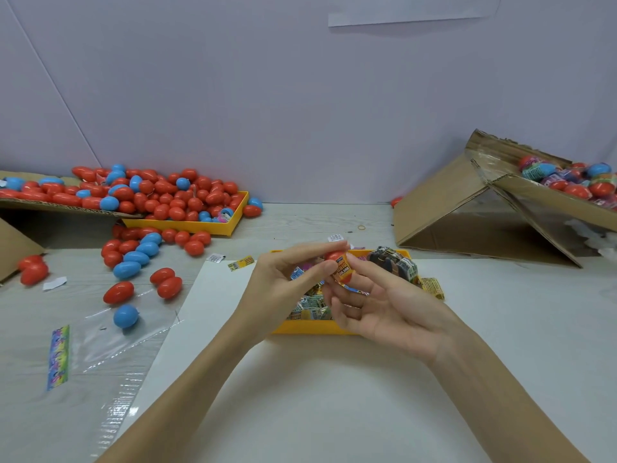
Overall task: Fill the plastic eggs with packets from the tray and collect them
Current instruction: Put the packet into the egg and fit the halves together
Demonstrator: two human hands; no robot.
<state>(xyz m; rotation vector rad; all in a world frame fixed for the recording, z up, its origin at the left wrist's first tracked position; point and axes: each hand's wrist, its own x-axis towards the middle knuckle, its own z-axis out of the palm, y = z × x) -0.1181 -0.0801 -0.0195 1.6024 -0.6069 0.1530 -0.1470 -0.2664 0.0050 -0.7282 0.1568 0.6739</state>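
Observation:
Over the yellow tray [310, 327] of packets, my left hand [287, 282] pinches a red plastic egg [335, 256] between thumb and fingers. My right hand [377, 302] holds an orange printed packet [344, 273] against the egg from below, its other fingers spread loosely. Several more packets [309, 304] lie in the tray under my hands, partly hidden. A dark bundle of packets [394, 264] sits at the tray's far right.
Red and blue eggs fill a second yellow tray [187, 225] and spill over the table at left [133, 259]. A tilted cardboard box [467, 208] at right holds filled eggs [567, 182]. Clear plastic wrap [110, 345] lies at front left, stray packets [241, 263] beside the tray.

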